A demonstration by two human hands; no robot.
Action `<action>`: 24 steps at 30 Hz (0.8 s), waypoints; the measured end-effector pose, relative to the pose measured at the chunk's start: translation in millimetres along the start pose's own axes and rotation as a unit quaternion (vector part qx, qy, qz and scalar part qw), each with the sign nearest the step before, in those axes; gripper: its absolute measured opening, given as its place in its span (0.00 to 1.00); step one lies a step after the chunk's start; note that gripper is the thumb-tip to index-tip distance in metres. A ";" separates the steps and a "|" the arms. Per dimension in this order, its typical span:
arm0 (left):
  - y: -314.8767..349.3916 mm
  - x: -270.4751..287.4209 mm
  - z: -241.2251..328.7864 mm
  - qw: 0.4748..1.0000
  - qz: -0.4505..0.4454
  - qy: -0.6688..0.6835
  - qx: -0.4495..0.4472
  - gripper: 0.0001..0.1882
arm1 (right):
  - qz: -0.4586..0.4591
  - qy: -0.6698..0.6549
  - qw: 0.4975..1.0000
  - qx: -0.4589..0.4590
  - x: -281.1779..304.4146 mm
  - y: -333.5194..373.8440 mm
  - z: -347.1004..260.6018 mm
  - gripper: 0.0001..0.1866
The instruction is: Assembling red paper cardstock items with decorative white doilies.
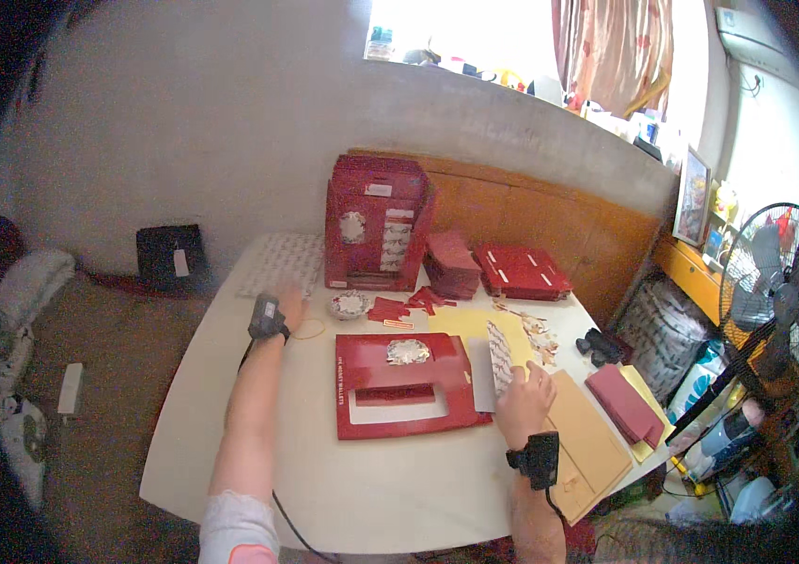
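Observation:
In front of me a red cardboard sleeve [461,390] lies flat, with a pale cut-out window and a round silver-white sticker [408,351]. My right hand [526,404] is just right of it, fingers closed on the lower end of a narrow patterned sheet [498,348]. A grey-white card [482,376] sticks out at the sleeve's right edge, beside that hand. My left hand [292,299] reaches to the far left, over the near edge of white patterned sheets [273,258]. It is smeared by motion, so its fingers are unclear. A rubber band [311,329] lies beside it.
Upright red packages [376,226], a small patterned bowl [350,304], a dark red stack [451,266] and flat red sleeves [522,271] stand at the back. Paper scraps [538,334], tan envelopes [587,442] and maroon cards [623,404] lie right. A fan [780,282] stands beyond.

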State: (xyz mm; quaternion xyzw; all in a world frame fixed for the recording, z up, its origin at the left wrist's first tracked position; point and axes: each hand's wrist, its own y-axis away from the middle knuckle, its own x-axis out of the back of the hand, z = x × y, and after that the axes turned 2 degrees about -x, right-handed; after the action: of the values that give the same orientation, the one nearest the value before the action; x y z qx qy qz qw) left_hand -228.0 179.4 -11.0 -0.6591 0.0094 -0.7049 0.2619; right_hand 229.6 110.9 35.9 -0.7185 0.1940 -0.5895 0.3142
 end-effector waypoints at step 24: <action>24.4 63.4 21.7 0.987 -0.031 -0.066 -0.144 0.15 | 0.031 -0.096 0.994 0.039 6.4 -2.6 -10.6 0.09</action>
State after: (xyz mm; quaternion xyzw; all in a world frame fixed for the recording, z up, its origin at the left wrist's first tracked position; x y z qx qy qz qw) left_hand -198.6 141.4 41.7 -0.7348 0.0728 -0.6591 0.1427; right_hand 220.6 106.2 43.5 -0.7527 0.1620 -0.5148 0.3770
